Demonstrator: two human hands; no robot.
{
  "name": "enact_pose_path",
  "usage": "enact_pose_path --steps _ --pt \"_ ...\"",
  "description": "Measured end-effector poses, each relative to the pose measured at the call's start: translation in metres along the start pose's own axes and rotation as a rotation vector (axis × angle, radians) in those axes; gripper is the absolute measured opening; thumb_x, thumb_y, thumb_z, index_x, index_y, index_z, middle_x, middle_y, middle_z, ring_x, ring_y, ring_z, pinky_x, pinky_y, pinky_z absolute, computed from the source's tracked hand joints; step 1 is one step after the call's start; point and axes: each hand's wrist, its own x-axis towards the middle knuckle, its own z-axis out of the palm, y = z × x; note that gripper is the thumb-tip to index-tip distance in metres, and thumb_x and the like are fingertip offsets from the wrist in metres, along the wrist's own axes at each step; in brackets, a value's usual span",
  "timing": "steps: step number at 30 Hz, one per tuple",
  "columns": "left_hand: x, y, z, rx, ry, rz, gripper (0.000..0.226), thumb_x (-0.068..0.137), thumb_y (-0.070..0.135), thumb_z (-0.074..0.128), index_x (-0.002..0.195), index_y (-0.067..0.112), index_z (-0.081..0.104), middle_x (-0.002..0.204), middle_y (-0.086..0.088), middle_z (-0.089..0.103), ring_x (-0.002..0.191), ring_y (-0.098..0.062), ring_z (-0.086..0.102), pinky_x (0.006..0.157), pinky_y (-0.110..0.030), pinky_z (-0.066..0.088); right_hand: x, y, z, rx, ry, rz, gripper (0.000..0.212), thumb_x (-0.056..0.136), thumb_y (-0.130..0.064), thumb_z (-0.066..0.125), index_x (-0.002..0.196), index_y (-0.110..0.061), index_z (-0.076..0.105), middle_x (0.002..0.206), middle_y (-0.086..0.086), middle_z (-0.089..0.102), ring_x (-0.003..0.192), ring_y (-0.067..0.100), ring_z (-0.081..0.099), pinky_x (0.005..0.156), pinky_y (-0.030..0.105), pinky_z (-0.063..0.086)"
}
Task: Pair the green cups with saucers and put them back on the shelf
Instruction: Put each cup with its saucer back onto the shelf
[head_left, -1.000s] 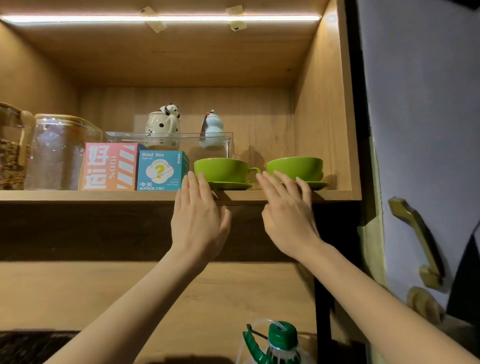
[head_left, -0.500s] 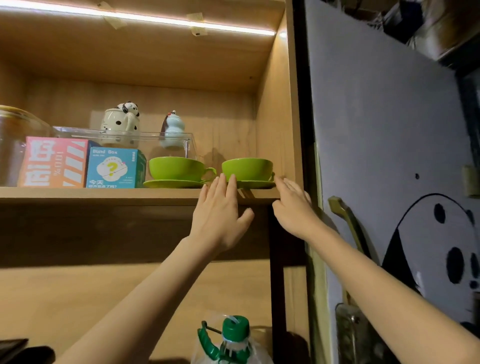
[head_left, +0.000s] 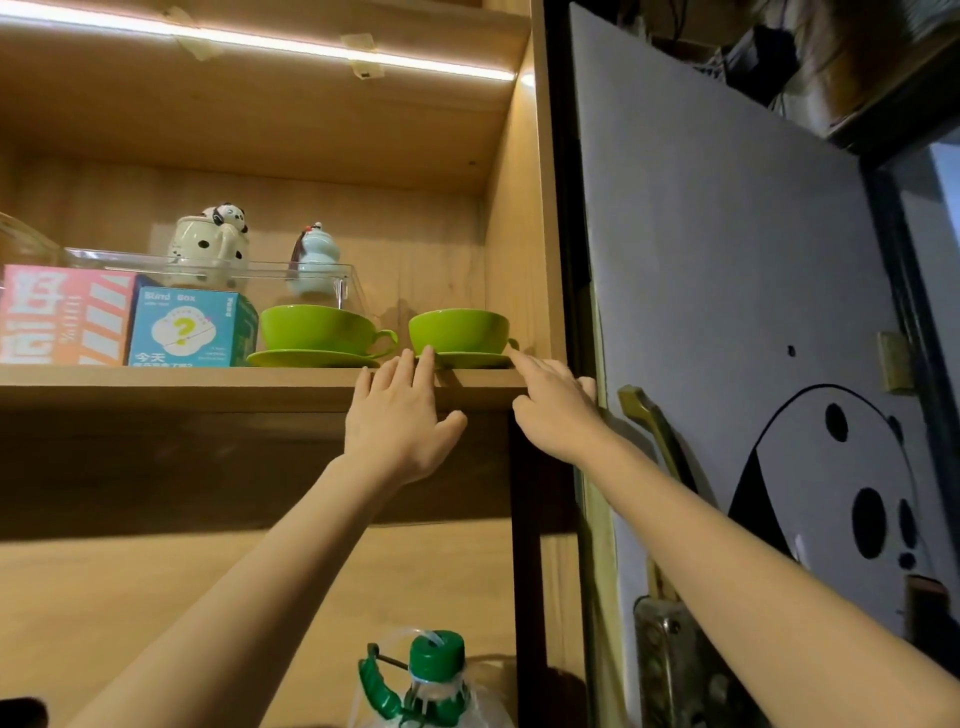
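Touching the right saucer (head_left: 475, 359), both hands (head_left: 402, 415) (head_left: 553, 408) spread flat, empty.

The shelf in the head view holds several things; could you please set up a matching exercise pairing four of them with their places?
Things:
1. blue box
2. panda pot
3. right green cup
4. left green cup

Places:
A. nearest the cabinet's side wall
B. in the clear tray at the back
C. between the pink box and a saucer
D. handle pointing at the other cup

Pairs: 1-C, 2-B, 3-A, 4-D
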Motion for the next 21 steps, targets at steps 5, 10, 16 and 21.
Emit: enact_pose_path --steps 5,10,16,21 --pt "0.003 0.001 -0.002 0.028 -0.012 -0.014 0.076 0.086 0.046 0.04 0.146 0.013 0.006 0.156 -0.009 0.014 0.144 -0.024 0.011 0.117 -0.042 0.001 0.001 0.001 0.002 0.003 0.04 -0.037 0.056 0.093 -0.005 0.031 0.145 -0.024 0.022 0.152 0.003 0.03 0.14 0.022 0.021 0.113 0.048 0.012" --pt "0.009 -0.001 -0.002 0.016 0.009 -0.002 0.069 0.084 0.043 0.045 0.14 0.009 0.023 0.15 -0.008 0.031 0.14 -0.024 0.023 0.117 -0.043 0.006 0.003 0.005 0.003 -0.092 0.088 -0.104 0.054 0.092 -0.004 0.031 0.143 -0.022 0.025 0.151 0.002 0.032 0.14 0.018 0.023 0.115 0.042 0.012" --pt "0.011 0.001 0.001 0.041 0.039 0.0 0.068 0.083 0.044 0.047 0.137 0.007 0.028 0.144 -0.011 0.039 0.136 -0.027 0.031 0.117 -0.043 0.009 0.004 0.006 0.009 -0.069 0.099 -0.131 0.053 0.093 -0.007 0.032 0.144 -0.02 0.025 0.152 0.001 0.03 0.142 0.016 0.02 0.116 0.037 0.009" --pt "0.011 -0.001 0.004 0.025 0.076 0.009 0.07 0.082 0.042 0.048 0.139 0.01 0.025 0.14 -0.011 0.044 0.132 -0.028 0.035 0.116 -0.043 0.012 0.004 0.006 0.013 -0.024 0.105 -0.149 0.053 0.094 -0.007 0.031 0.145 -0.019 0.021 0.155 0.001 0.025 0.144 0.014 0.016 0.118 0.035 -0.002"
